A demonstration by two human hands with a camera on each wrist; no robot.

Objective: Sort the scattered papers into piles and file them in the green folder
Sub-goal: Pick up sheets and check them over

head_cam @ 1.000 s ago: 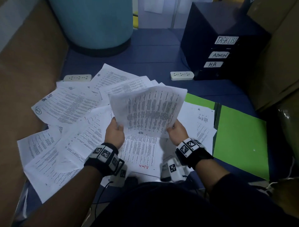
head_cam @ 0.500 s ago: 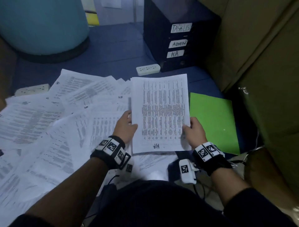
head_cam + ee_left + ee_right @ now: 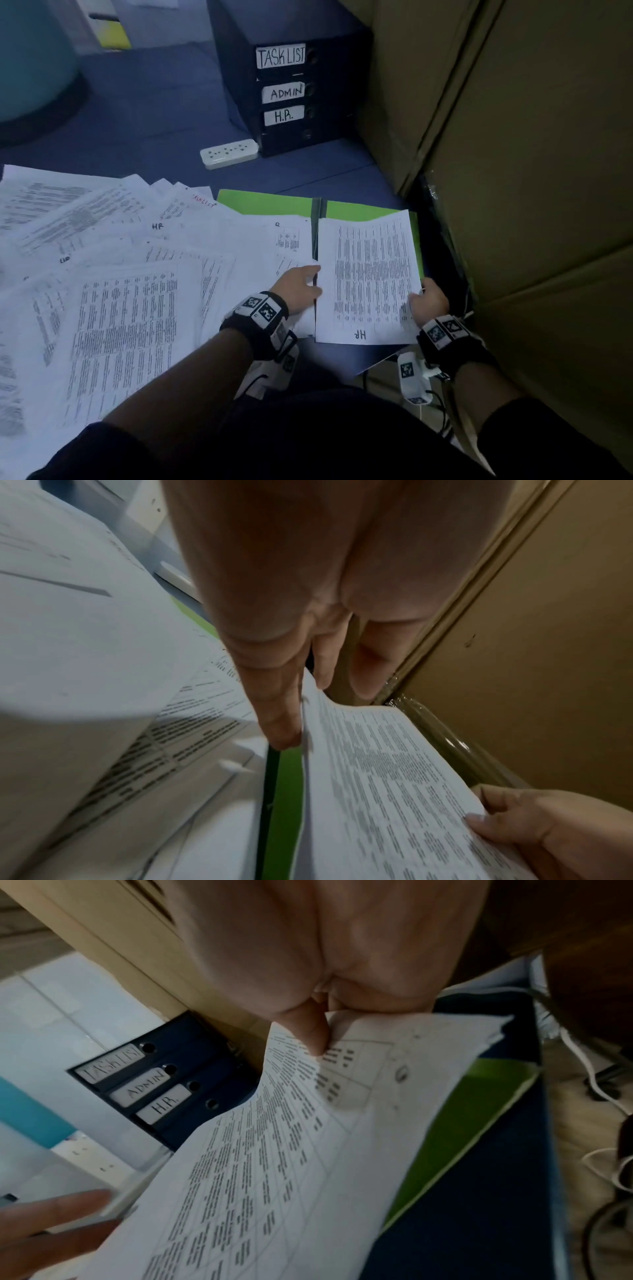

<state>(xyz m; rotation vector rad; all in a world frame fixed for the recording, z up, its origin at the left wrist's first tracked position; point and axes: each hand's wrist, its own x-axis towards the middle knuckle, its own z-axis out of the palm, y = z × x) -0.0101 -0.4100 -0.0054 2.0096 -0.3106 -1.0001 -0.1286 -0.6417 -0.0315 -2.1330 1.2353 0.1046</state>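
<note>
The green folder (image 3: 263,204) lies open on the blue floor, with its dark spine in the middle. A printed sheet marked "HR" (image 3: 366,274) covers its right half. My right hand (image 3: 426,299) pinches that sheet's right edge, thumb on top (image 3: 315,1037). My left hand (image 3: 299,286) is beside the sheet's left edge over the spine, and its straight fingers (image 3: 284,723) touch that edge. In the left wrist view the HR sheet (image 3: 394,791) bows slightly above the folder (image 3: 289,791). Scattered papers (image 3: 120,274) spread to the left and overlap the folder's left half.
A dark drawer unit (image 3: 284,89) labelled TASK LIST, ADMIN and H.R. stands behind the folder, with a white power strip (image 3: 228,154) beside it. Cardboard boxes (image 3: 513,171) wall in the right side. A teal drum (image 3: 30,68) is at the back left. White cables (image 3: 599,1083) lie by my right wrist.
Both hands carried the HR sheet to the right and down onto the folder's right half. My left hand has loosened from gripping it to straight fingers at its edge. My view swung right.
</note>
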